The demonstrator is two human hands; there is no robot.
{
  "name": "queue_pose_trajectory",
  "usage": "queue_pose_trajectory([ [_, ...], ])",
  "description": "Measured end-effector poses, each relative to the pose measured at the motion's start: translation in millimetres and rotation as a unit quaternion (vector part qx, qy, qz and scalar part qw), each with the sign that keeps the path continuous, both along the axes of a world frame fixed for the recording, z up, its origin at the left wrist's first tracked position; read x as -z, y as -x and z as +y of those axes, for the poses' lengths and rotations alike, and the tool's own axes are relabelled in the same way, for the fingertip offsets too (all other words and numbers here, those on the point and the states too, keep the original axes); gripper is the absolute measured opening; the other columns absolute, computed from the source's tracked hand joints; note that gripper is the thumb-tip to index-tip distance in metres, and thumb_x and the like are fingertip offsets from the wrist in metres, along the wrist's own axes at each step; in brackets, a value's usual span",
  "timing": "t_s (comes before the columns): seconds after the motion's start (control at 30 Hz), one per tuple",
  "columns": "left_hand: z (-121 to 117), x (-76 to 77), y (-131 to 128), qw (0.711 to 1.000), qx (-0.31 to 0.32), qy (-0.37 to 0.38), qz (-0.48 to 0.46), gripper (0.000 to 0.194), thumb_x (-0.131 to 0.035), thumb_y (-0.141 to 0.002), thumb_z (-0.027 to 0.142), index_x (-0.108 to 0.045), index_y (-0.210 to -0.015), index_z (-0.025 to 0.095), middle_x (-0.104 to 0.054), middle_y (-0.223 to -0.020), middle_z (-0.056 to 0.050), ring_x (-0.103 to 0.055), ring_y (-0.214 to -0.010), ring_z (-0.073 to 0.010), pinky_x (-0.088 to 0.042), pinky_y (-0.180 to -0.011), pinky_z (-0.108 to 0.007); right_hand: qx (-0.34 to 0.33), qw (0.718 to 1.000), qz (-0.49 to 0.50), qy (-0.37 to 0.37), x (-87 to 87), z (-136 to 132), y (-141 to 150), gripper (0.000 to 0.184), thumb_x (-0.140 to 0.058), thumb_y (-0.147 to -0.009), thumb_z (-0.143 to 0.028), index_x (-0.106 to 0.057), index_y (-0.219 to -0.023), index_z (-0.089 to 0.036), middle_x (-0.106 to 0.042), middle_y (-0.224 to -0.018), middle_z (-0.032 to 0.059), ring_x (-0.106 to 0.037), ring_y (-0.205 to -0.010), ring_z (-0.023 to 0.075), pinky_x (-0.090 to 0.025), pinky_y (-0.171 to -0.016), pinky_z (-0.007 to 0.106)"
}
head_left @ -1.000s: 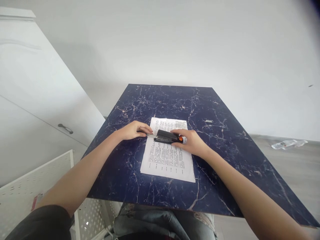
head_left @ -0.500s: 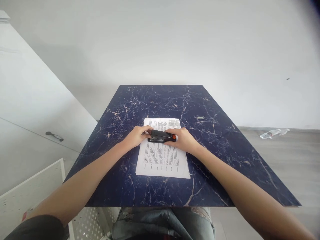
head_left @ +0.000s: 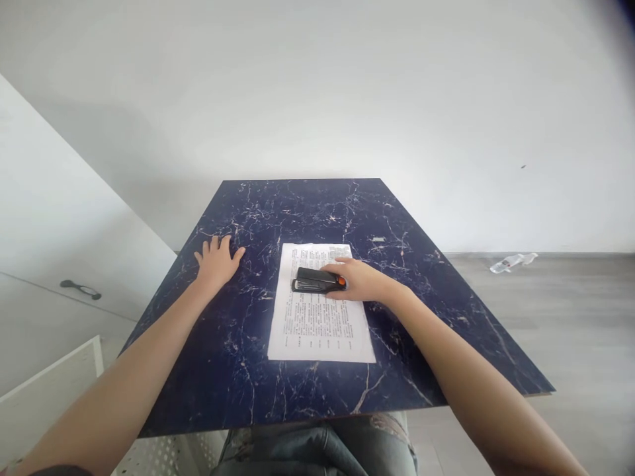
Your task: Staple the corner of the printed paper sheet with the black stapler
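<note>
A black stapler (head_left: 314,280) with an orange mark near its right end lies across the upper half of a printed paper (head_left: 320,334). Around the stapler's right end are the fingers of my right hand (head_left: 358,279), closed on it with the thumb on the near side. My left hand (head_left: 216,260) is off to the left, apart from the paper, its fingers spread over the dark blue marbled table (head_left: 238,370). Whether the paper is one sheet or several I cannot tell.
A small pale patch (head_left: 378,239) shows on the tabletop to the right. Left of the table stand a white cabinet with a dark handle (head_left: 80,289) and a white perforated panel (head_left: 54,403). A clear plastic piece (head_left: 512,262) lies on the floor by the wall.
My left hand has let go of the stapler's left end and moved left over the table, fingers spreading. My right hand keeps its hold. The view has shifted slightly.
</note>
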State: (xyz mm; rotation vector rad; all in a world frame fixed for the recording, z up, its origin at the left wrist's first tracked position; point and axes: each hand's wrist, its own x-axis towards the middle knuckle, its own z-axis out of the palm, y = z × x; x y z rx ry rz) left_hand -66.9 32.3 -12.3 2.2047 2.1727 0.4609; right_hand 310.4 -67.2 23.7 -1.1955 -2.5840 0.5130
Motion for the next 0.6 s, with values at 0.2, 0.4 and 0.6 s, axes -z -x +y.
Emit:
queue_pose_trajectory([
  [0.2,0.3,3.0,2.2,0.997,-0.026,0.053,0.040,0.072,-0.024,-0.106,0.058,-0.041,-0.163,0.018,-0.027,-0.171,-0.025,-0.021,-0.157,-0.0525,-0.018,-0.118,-0.080,0.021,1.000,0.005,0.010,-0.8,-31.2,-67.2,0.049,-0.078,-0.087,-0.041,-0.068,-0.134,-0.032,-0.077,-0.097,0.0048,-0.069,-0.117,0.0342,-0.056,-0.099,0.051],
  [0.4,1.9,3.5,-0.1,0.996,-0.030,0.055,0.056,0.072,-0.023,-0.106,0.055,-0.039,-0.164,0.016,-0.028,-0.170,-0.027,-0.021,-0.156,-0.0539,-0.019,-0.117,-0.081,0.098,0.995,-0.006,0.035,3.8,-62.4,-138.9,0.056,-0.077,-0.088,-0.049,-0.067,-0.140,-0.032,-0.078,-0.099,0.0046,-0.072,-0.115,0.0387,-0.057,-0.104,0.058],
  [0.6,1.4,1.9,-1.2,0.996,-0.029,0.060,0.054,0.072,-0.022,-0.106,0.056,-0.039,-0.164,0.016,-0.027,-0.170,-0.027,-0.021,-0.157,-0.0534,-0.019,-0.117,-0.080,0.081,0.990,0.050,0.106,-5.2,-47.2,-183.3,0.073,-0.078,-0.084,-0.060,-0.060,-0.149,-0.035,-0.073,-0.134,0.0069,-0.066,-0.128,0.0391,-0.053,-0.109,0.061],
])
